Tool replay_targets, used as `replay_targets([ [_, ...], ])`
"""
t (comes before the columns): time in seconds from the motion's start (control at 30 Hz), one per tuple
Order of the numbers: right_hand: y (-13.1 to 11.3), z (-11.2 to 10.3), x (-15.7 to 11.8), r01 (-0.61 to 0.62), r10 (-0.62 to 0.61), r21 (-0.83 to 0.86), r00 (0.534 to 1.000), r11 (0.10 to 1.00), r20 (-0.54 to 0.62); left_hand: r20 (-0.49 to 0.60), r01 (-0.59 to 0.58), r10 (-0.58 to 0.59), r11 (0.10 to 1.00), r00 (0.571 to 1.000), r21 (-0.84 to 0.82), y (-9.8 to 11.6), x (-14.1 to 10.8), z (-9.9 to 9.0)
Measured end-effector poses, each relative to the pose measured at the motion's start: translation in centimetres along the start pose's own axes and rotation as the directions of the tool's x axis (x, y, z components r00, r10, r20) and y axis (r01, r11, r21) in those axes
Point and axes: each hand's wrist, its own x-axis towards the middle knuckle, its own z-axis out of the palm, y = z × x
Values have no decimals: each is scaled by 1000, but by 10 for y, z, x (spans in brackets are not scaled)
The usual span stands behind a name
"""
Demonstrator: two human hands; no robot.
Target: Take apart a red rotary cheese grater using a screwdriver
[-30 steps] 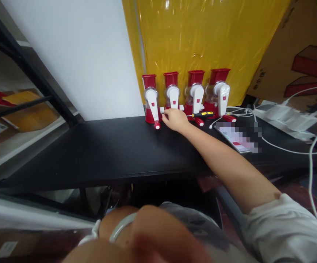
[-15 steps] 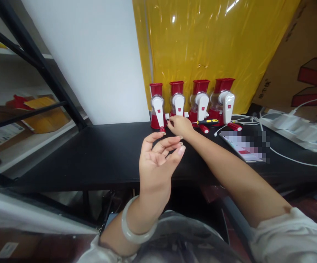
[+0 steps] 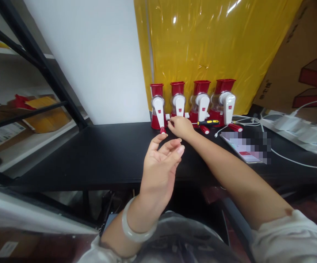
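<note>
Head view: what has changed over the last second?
The left hand has come up from low near the camera and moved away from it, its fingers half curled. No grasp or release is visible. The camera has shifted a little, setting the scene slightly lower and farther right. The right hand stays by the grinders; these, the screwdriver and the phone stayed put.

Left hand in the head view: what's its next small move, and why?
Probably bring the left hand forward to steady the second grater from the left: this hand is raised and looks empty, while the right hand is in front of that grater's base. Whether the right hand grips anything is hidden.
</note>
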Motion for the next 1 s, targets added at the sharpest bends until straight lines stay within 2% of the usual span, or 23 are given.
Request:
replay_targets([
  [0.27, -1, -1, -1, 4, -4, 0, 1000, 1000, -4, 6, 27, -26, 999, 1000, -26, -3, 1, -1],
  [0.53, 0, 0, -1, 7, -7, 5, 1000, 1000, -1, 145, 79, -81, 997, 986, 18, -6, -13, 0],
  [0.77, 1, 2, -1, 14, -14, 10, 1000, 1000, -16, 321, 35, -36, 999, 946, 6, -7, -39, 13],
  [0.83, 2, 2, 0, 14, -14, 10, 1000, 1000, -17, 391, 4, -15, 1000, 920, 30, -8, -47, 15],
  [0.93, 2, 3, 0, 14, -13, 14, 1000, 1000, -15, 521, -42, 3, 997, 854, 62, -13, -58, 12],
  [1.0, 2, 3, 0, 14, -14, 18, 1000, 1000, -11, 533, -50, -18, 992, 846, 112, -19, -64, 7],
])
